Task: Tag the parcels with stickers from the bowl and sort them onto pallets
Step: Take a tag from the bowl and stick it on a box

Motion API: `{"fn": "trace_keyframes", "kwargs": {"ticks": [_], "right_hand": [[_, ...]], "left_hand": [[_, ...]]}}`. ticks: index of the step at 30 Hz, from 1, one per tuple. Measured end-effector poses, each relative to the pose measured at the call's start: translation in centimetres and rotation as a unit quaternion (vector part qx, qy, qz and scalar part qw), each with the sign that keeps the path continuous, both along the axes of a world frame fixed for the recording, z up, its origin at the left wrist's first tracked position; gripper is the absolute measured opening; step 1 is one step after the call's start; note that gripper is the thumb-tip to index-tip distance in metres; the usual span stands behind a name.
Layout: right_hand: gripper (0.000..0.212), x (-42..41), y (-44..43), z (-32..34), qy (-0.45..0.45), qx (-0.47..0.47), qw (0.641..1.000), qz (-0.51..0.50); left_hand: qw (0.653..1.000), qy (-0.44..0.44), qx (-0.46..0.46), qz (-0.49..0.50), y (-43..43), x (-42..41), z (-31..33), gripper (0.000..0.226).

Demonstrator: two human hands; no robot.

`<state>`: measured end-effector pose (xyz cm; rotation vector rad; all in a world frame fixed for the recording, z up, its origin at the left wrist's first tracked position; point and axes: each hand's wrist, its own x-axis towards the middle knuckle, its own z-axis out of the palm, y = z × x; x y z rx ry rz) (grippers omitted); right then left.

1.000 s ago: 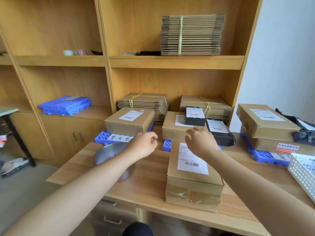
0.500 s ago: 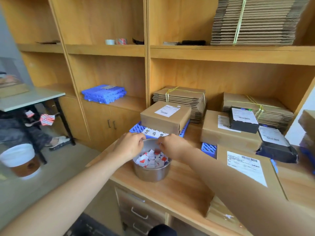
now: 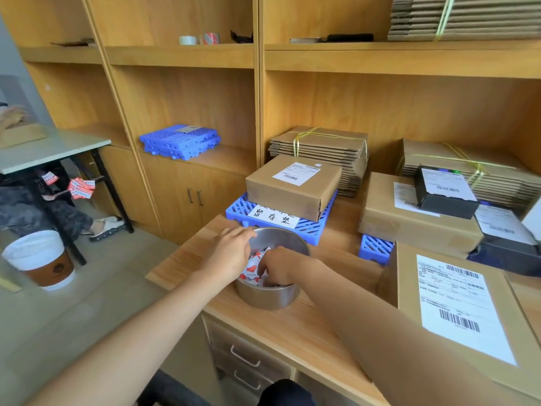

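A steel bowl (image 3: pixel 270 297) stands near the table's left end, holding several white and red stickers (image 3: pixel 252 268). My left hand (image 3: pixel 227 253) rests on the bowl's left rim. My right hand (image 3: pixel 278 268) reaches inside, fingers curled down among the stickers; whether it grips one is hidden. A large cardboard parcel (image 3: pixel 456 312) with a shipping label lies at my right. Another brown parcel (image 3: pixel 292 186) sits on a blue pallet (image 3: pixel 310 227) with a handwritten sign, just behind the bowl. More parcels, brown (image 3: pixel 409 221) and black (image 3: pixel 445 191), are stacked on a second blue pallet (image 3: pixel 374 249).
Bundles of flat cardboard (image 3: pixel 322 145) fill the shelf behind. Spare blue pallets (image 3: pixel 180 140) lie on the left cabinet. A paper coffee cup (image 3: pixel 41 259) stands at the far left. A person's legs show under a side table (image 3: pixel 49 150). The table edge (image 3: pixel 175 284) is near the bowl.
My view swung left from the parcel to the bowl. Both hands left the parcel; the left one settled on the bowl's rim and the right one dipped in among the stickers.
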<state>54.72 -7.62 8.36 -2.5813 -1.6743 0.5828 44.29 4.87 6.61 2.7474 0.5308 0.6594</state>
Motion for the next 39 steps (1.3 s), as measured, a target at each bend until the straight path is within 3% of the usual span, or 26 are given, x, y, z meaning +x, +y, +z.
{"fn": "trace_keyframes", "kwargs": {"ticks": [11, 16, 21, 25, 28, 39], "right_hand": [[0.033, -0.2, 1.1, -0.5, -0.04, -0.036, 0.998, 0.013], [0.015, -0.2, 0.9, -0.8, -0.065, -0.017, 0.997, 0.028], [0.03, -0.1, 0.4, -0.4, -0.054, 0.009, 0.998, 0.016], [0.031, 0.1, 0.1, -0.5, -0.013, 0.053, 0.998, -0.015], [0.02, 0.1, -0.3, -0.3, 0.021, 0.076, 0.996, -0.039], [0.038, -0.5, -1.3, 0.6, 0.03, 0.167, 0.978, -0.124]], "left_hand": [[1.0, 0.013, -0.017, 0.01, 0.1, 0.1, 0.0, 0.037], [1.0, 0.017, -0.014, 0.012, -0.2, -0.2, 0.1, 0.038], [0.999, 0.022, -0.018, 0.014, -0.2, 0.0, 0.1, 0.039], [0.999, 0.023, -0.032, 0.014, -0.1, -0.1, 0.0, 0.043], [0.999, 0.02, -0.032, 0.014, -0.2, -0.1, 0.0, 0.044], [0.999, -0.018, -0.001, 0.035, -0.9, -0.3, 0.9, 0.032]]}}
